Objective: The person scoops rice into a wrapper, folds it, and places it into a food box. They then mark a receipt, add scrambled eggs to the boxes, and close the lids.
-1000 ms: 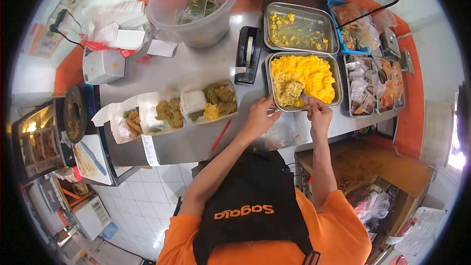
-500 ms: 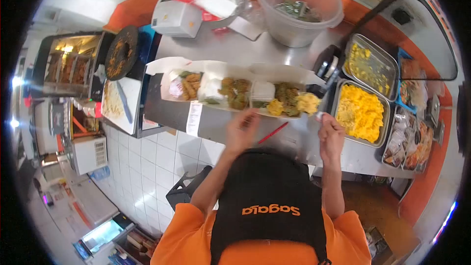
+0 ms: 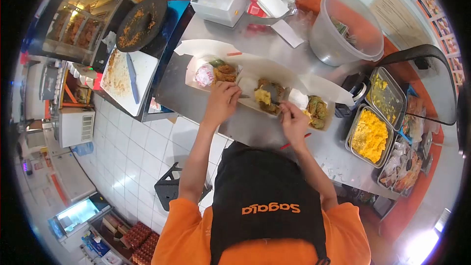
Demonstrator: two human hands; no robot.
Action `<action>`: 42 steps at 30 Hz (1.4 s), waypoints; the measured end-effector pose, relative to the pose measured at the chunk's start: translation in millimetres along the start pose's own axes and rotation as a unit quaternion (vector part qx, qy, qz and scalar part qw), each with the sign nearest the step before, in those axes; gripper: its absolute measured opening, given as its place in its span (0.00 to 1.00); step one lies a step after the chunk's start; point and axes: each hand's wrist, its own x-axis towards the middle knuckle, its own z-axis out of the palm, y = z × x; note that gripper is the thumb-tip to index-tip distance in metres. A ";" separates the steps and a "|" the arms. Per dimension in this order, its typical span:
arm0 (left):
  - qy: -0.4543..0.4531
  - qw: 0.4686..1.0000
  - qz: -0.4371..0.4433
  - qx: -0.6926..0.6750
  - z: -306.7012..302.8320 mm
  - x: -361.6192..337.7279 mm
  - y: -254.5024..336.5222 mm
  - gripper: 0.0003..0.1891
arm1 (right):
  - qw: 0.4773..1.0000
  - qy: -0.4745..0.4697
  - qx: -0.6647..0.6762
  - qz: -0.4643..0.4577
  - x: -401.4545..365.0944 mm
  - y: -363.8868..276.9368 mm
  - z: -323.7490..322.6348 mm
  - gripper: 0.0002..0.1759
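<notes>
Three opened cardboard takeaway boxes stand in a row, lids folded back. In the left box (image 3: 190, 74) are a paper-wrapped portion marked RICE (image 3: 204, 75) and fried chicken (image 3: 224, 72). My left hand (image 3: 222, 102) is closed at the edge where this box meets the middle box (image 3: 248, 100). The middle box holds browned chicken with yellow scrambled egg (image 3: 263, 96) on it. My right hand (image 3: 294, 123) is closed at that box's front right corner, around what looks like a spoon, mostly hidden. Green-coated chicken (image 3: 318, 110) lies in the right box (image 3: 329, 118).
Metal trays of scrambled egg (image 3: 370, 135) and yellow remains (image 3: 384, 95) stand right, beside bagged food (image 3: 400, 167). A clear plastic tub (image 3: 343, 44) and a white dispenser (image 3: 219, 1) are behind. Left are a cutting board with a knife (image 3: 132, 78) and a stone mortar (image 3: 142, 24).
My right hand has moved left from the right box to the middle box, where egg now lies on the chicken. My left hand has moved left to the box edge. The view has shifted.
</notes>
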 end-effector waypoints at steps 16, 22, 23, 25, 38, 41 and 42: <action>-0.112 0.988 0.019 0.109 3.8 14.8 -15.5 0.09 | 0.897 0.109 0.304 0.300 -20.2 -36.1 -16.3 0.11; -0.183 0.967 -0.017 0.175 -17.7 20.4 10.9 0.08 | 0.757 0.230 0.537 0.292 -52.3 -27.2 -126.5 0.10; -0.168 0.973 -0.031 0.157 -15.0 13.2 1.4 0.09 | 0.766 0.309 0.492 0.276 -55.8 -32.5 -150.2 0.13; -0.165 0.971 -0.064 0.161 -12.6 10.7 12.4 0.11 | 0.861 0.400 0.234 0.212 -76.7 -8.6 -207.1 0.13; -0.403 0.841 -0.093 -0.348 215.9 -3.6 306.1 0.37 | 0.878 0.164 -0.446 -0.058 -86.4 87.2 -319.4 0.22; -0.376 0.870 -0.108 -0.300 261.5 -15.4 325.7 0.39 | 0.891 0.105 -0.437 -0.057 -99.5 92.5 -313.4 0.22; -0.356 0.879 -0.104 -0.299 267.2 -17.5 327.3 0.36 | 0.895 0.088 -0.432 -0.060 -102.9 90.9 -311.0 0.23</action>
